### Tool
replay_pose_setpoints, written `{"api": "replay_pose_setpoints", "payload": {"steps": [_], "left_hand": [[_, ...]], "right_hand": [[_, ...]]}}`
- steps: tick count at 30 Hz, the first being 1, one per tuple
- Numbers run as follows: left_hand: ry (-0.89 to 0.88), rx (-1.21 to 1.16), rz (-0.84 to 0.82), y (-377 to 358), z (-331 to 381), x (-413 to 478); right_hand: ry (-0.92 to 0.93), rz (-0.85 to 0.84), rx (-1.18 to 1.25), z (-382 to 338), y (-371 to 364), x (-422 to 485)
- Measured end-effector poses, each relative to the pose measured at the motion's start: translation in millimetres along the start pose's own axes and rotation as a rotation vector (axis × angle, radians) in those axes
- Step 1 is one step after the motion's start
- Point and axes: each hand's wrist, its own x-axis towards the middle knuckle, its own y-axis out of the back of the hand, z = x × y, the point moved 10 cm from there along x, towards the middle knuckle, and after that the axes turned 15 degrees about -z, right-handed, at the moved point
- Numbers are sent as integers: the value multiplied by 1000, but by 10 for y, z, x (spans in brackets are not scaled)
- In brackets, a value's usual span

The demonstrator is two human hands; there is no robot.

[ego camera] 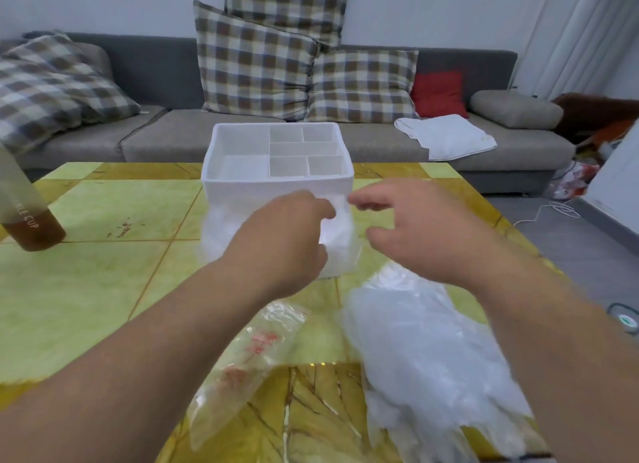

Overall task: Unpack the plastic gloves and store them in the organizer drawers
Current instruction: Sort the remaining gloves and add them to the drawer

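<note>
A white organizer (276, 186) with several top compartments stands in the middle of the green-and-yellow table. My left hand (287, 234) is at its front face, fingers curled around a bunch of translucent plastic gloves (218, 227) that bulges out at the drawer level; the drawer itself is hidden behind the hand and the plastic. My right hand (408, 227) hovers just right of it, fingers loosely spread and holding nothing. A loose pile of plastic gloves (415, 345) lies on the table under my right forearm. The empty clear packaging bag (249, 359) with red print lies near the front.
A bottle with brown liquid (27, 217) stands at the table's left edge. Behind the table is a grey sofa (166, 134) with checked cushions and a white cloth (446, 137). A cable and clutter lie on the floor at the right.
</note>
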Motion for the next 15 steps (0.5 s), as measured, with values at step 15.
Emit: {"api": "replay_pose_setpoints", "payload": {"steps": [15], "left_hand": [[-98, -90, -311, -1929, 349, 259]], "right_hand": [[-460, -19, 333, 2043, -1060, -252]]}}
